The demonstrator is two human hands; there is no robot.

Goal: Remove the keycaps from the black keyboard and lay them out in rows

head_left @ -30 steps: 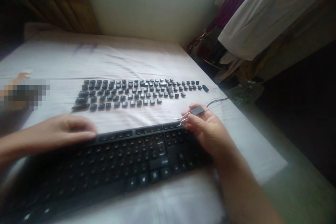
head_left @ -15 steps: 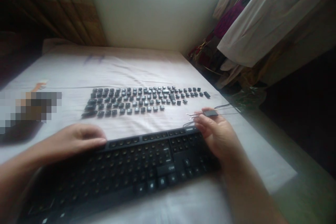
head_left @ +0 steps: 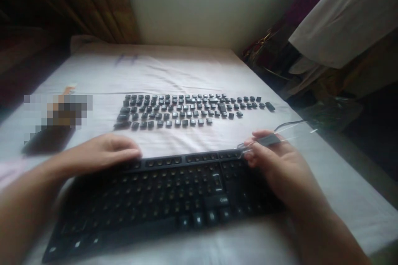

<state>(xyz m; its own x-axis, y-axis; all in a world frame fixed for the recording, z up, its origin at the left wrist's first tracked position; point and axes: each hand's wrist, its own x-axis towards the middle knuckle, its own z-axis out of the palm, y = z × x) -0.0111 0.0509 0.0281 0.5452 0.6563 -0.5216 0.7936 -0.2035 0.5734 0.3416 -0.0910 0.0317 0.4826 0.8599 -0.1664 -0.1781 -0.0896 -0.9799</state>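
Note:
A black keyboard (head_left: 137, 232) lies in front of me on a white cloth, with many of its keycaps off and small key stems showing. My left hand (head_left: 105, 152) grips its far edge near the left end, thumb along the rim. In my right hand (head_left: 273, 157) is a wire keycap puller (head_left: 270, 140) with a dark handle, pinched between thumb and fingers. Its wire prongs reach over the keyboard's top right corner; contact cannot be made out. Beyond the keyboard, loose black keycaps (head_left: 222, 108) lie in rows laid out like a keyboard.
On the left, a dark object (head_left: 46, 140), partly pixelated, lies on the cloth near an orange strip (head_left: 64, 92). Clothes (head_left: 338, 20) hang at the right beside the table edge. A curtain (head_left: 102, 12) and a pale wall (head_left: 199, 4) stand behind.
The view has turned left, so everything appears further right. The puller's prongs have come down from above the keyboard's far edge to its top right corner. My left hand stays on the rim.

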